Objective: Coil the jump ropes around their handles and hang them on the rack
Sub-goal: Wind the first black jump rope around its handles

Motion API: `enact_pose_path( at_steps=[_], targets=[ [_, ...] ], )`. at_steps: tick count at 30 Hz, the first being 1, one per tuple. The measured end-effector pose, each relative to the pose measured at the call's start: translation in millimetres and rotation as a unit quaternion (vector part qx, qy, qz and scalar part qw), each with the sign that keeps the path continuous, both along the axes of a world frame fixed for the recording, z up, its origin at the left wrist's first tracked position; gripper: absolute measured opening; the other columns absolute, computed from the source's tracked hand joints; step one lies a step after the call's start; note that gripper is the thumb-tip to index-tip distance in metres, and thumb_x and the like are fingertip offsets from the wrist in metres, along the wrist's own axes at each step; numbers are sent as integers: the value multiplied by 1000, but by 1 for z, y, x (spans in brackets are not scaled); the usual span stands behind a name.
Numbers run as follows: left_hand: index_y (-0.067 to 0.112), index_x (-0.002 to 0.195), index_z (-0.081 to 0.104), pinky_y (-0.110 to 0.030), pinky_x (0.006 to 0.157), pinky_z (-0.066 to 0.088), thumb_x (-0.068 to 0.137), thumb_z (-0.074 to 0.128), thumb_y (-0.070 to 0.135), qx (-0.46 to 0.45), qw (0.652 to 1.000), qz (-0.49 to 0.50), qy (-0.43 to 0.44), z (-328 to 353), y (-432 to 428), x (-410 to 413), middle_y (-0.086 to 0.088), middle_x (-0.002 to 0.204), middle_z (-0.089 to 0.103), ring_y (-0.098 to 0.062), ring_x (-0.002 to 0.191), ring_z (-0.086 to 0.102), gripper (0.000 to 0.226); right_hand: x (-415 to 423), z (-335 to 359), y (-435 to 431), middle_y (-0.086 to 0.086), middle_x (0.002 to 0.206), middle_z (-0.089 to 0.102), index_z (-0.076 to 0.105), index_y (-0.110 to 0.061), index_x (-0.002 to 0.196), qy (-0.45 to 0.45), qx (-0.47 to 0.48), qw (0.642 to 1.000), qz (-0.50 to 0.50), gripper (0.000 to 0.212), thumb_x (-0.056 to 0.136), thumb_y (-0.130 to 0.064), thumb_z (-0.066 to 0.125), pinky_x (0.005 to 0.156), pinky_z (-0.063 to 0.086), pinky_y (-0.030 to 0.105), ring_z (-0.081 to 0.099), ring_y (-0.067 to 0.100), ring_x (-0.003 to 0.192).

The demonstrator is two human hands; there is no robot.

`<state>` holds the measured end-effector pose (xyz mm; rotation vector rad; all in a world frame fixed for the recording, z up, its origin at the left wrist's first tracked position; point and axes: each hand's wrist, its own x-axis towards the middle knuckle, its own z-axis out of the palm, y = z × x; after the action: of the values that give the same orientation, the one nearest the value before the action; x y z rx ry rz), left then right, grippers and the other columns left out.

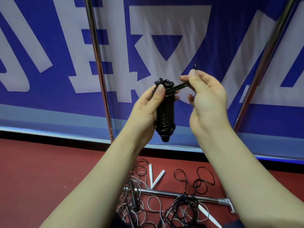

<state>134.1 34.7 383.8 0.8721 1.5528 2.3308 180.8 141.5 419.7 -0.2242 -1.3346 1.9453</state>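
While gripped in the left hand (144, 104), black jump rope bundle (165, 112) sits upright, long axis near vertical, handle tips up, rounded butt down. Thumb pressed on upper coils, fingers wrapped behind; clenched firmly on the bundle. Right hand (207, 96) pinches the free rope end (179, 86) between thumb and fingertips, closed on the cord, remaining fingers curled. Short loop of cord pokes out above right thumb. Free end runs up and to the right from bundle's top, taut-looking, nearly crosswise to the handle axis. Coils tight and even along most of the handle length.

Judgement: wrapping nearly complete; remaining step likely tucking or locking the tail near the handle tops. Key relation: tail leaves the bundle at its upper end toward the right hand, so right hand nearer the working end, left hand acts as anchor.

Outward: chrome rack uprights (98, 66) rise behind the hands, one left, one right, against a blue banner (49, 96). Hanging bar not in view. Below, on red floor (41, 170), loose jump ropes (189, 191) lie tangled over the rack's base bar (164, 193), with white handles (156, 177) among them; not yet coiled.
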Motion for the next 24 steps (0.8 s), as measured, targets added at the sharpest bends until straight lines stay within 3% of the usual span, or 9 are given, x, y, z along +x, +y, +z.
enact_pose_path(
  at_steps=[3,5,9,13,17,20,24],
  targets=[
    [27,106,67,-24,71,55,91,54,44,-1,1000,-4,21,-1,-12,-10,-1,97,73,-12,94,68,26,5,-1,1,-10,86,74,63,-21,101,-30,8,998,57,8,94,-25,62,82,39,29,60,8,95],
    [24,109,67,-25,71,55,91,57,39,-4,1000,-8,28,2,-20,-14,-3,99,73,-14,92,67,25,7,-2,-2,-12,85,73,66,-25,88,-54,36,995,78,8,94,-25,61,79,37,28,55,8,92],
    [20,118,58,-28,83,54,71,74,51,41,998,8,45,4,-32,-24,-7,111,69,-20,98,66,58,14,5,-5,-11,74,71,71,-20,82,-50,134,985,99,16,94,-16,62,65,43,13,56,3,67],
    [21,117,55,-40,90,53,79,61,49,35,998,-16,59,1,-41,-29,-1,111,71,-22,105,66,48,17,8,-5,-6,64,69,73,-17,79,-51,182,969,159,14,89,-9,66,57,45,16,60,7,54],
    [4,129,48,-27,73,54,96,43,34,26,999,-31,26,3,-40,-26,-8,105,65,-18,92,65,45,17,8,-4,0,63,69,73,-8,80,-46,172,965,193,10,85,0,68,53,49,18,59,9,51],
    [3,116,56,-28,74,53,102,36,26,30,999,-39,3,4,-34,-20,-8,97,66,-18,87,64,34,15,8,-6,4,63,68,72,-3,83,-39,154,967,197,7,84,3,68,51,48,18,57,10,51],
    [7,88,61,-24,60,53,91,42,20,107,992,-12,-63,7,-20,-10,-3,72,67,-14,65,64,23,13,5,-14,7,61,66,71,2,80,-52,120,976,177,5,84,5,69,50,49,18,56,9,47]
  ],
)
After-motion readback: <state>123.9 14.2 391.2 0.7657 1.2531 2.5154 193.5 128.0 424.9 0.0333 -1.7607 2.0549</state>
